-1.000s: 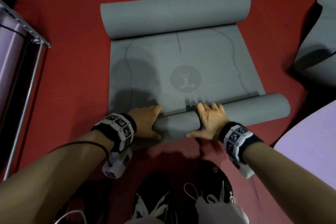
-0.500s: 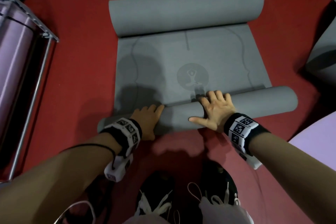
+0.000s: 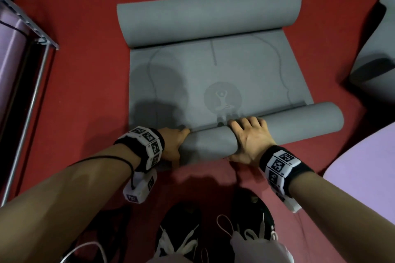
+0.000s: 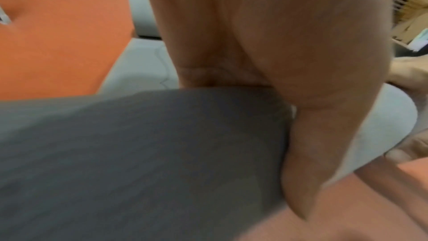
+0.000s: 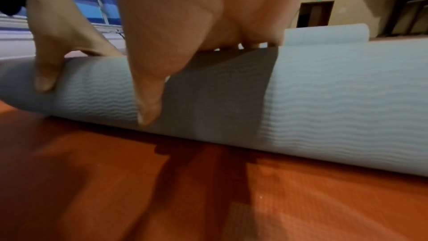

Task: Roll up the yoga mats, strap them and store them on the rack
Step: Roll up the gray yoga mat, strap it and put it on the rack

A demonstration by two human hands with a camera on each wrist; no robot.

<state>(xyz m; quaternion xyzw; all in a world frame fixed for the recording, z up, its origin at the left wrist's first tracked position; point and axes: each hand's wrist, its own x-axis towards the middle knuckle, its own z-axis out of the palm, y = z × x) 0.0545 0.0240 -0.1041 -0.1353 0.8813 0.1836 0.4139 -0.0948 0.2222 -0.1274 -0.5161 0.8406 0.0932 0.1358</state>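
Rolling is the step in hand. In the head view the grey yoga mat [image 3: 213, 74] is lying on the red floor [image 3: 85, 49], its near end wound into a roll [image 3: 299, 121] at about five o'clock of the picture's middle, its far end curling into a second roll [image 3: 209, 15] at twelve. The left hand [image 3: 173, 145] and the right hand [image 3: 250, 141] are both wrapping over the near roll, fingers across the top and thumbs at the near side, gripping it. A metal rack [image 3: 32, 83] is standing at nine o'clock, another grey mat [image 3: 374, 60] at three.

In the left wrist view the left hand [image 4: 266, 61] is draping over the blurred roll [image 4: 139, 153], fingertips hidden.

In the right wrist view the right hand [image 5: 197, 25] is pressing its thumb down the ribbed roll [image 5: 336, 98].

Judging from this, the next move calls for even forward pressure from both hands, so the roll is staying tight and square; the far curl will likely need flattening.
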